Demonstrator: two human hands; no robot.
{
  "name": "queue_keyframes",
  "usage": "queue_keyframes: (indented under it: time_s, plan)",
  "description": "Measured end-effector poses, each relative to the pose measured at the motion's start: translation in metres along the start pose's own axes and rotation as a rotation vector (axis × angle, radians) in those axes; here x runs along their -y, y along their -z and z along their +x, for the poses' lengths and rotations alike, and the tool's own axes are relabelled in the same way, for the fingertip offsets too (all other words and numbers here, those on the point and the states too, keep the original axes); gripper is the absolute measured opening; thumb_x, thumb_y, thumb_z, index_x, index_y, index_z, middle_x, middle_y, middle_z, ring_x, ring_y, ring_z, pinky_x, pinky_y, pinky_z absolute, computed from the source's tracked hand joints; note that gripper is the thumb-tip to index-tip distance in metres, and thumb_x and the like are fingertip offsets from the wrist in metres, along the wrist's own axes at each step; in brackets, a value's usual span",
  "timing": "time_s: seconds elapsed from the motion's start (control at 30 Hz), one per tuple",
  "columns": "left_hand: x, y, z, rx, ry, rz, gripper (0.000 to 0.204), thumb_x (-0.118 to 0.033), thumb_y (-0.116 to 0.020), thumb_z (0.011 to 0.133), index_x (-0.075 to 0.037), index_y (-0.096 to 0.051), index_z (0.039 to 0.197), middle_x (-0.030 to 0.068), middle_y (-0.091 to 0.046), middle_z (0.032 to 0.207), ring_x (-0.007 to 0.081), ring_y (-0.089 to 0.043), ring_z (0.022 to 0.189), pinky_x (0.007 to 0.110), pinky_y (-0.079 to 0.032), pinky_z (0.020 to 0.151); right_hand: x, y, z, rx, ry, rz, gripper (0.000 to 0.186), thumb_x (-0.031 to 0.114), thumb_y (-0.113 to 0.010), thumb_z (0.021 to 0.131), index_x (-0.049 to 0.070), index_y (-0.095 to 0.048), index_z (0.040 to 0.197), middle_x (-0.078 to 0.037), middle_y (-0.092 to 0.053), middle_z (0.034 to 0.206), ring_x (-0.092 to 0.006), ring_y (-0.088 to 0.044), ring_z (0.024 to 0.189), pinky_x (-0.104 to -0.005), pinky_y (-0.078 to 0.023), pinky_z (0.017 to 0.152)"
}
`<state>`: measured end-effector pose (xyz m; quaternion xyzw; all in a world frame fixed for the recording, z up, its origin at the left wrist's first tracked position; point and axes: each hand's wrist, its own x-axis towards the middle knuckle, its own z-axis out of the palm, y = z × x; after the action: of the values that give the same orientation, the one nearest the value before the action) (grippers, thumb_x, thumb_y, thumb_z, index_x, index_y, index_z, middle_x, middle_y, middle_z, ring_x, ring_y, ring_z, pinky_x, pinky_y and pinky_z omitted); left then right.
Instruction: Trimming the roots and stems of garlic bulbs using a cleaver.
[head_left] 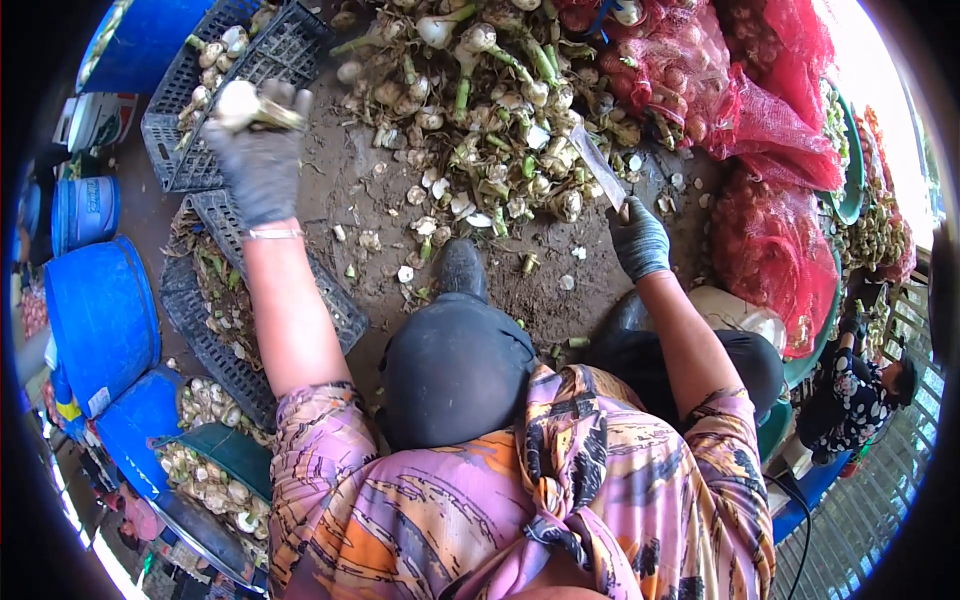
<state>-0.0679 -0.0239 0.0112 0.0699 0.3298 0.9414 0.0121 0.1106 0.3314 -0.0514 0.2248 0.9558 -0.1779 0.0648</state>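
Note:
My left hand, in a grey glove and smeared by motion, is at the upper left over the edge of a dark plastic crate. A pale garlic bulb with a short stalk lies at its fingers, apparently held by them. Several trimmed bulbs lie in the crate. My right hand, gloved too, is closed round the handle of a knife, its blade pointing up and left towards a heap of garlic with stalks and leaves. The hand hides most of the handle.
Red mesh sacks of bulbs stand at the right. A second dark crate with leafy scraps lies beside my left forearm. Blue tubs line the left. Cut bits litter the muddy floor. A person is at the far right.

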Motion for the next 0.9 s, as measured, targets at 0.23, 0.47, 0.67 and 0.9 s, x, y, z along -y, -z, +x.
queue_keyframes:
  time_s: [0.23,0.47,0.67,0.9]
  plan:
    - [0.103,-0.028,0.058,0.153,-0.109,1.194,0.046,-0.031,-0.059,0.068,-0.009,-0.044,0.106,0.0120,-0.041,0.112,0.0283,-0.045,0.097,0.041,-0.035,0.085,0.001,-0.013,-0.003,0.033,-0.066,0.227,0.021,0.027,-0.055,0.071,0.009,-0.051,0.081,-0.017,-0.055,0.067,-0.0337,-0.053,0.065,-0.0369,-0.042,0.056]
    - [0.182,-0.045,0.085,0.660,-0.474,2.434,0.034,-0.023,-0.059,0.065,-0.024,-0.053,0.098,0.0081,-0.034,0.120,0.0261,-0.027,0.113,0.043,-0.018,0.093,0.017,-0.003,-0.002,0.022,-0.020,0.347,0.020,0.024,-0.056,0.071,0.008,-0.051,0.083,-0.016,-0.055,0.066,-0.0335,-0.053,0.064,-0.0361,-0.042,0.055]
    - [0.162,-0.021,0.050,0.487,0.155,1.736,0.041,-0.031,-0.056,0.069,-0.008,-0.050,0.103,0.0153,-0.044,0.111,0.0283,-0.039,0.105,0.037,-0.030,0.089,0.044,0.008,-0.004,0.025,0.105,0.312,0.023,0.024,-0.056,0.070,0.008,-0.050,0.084,-0.016,-0.054,0.067,-0.0325,-0.053,0.065,-0.0370,-0.042,0.054]
    - [0.127,-0.025,-0.046,0.427,0.116,1.146,0.027,-0.017,-0.058,0.069,0.000,-0.054,0.090,0.0159,-0.054,0.086,0.0291,-0.052,0.081,0.034,-0.041,0.071,0.078,0.007,0.008,0.162,0.324,0.201,0.020,0.024,-0.053,0.069,0.009,-0.051,0.082,-0.015,-0.055,0.069,-0.0316,-0.054,0.064,-0.0380,-0.042,0.056]
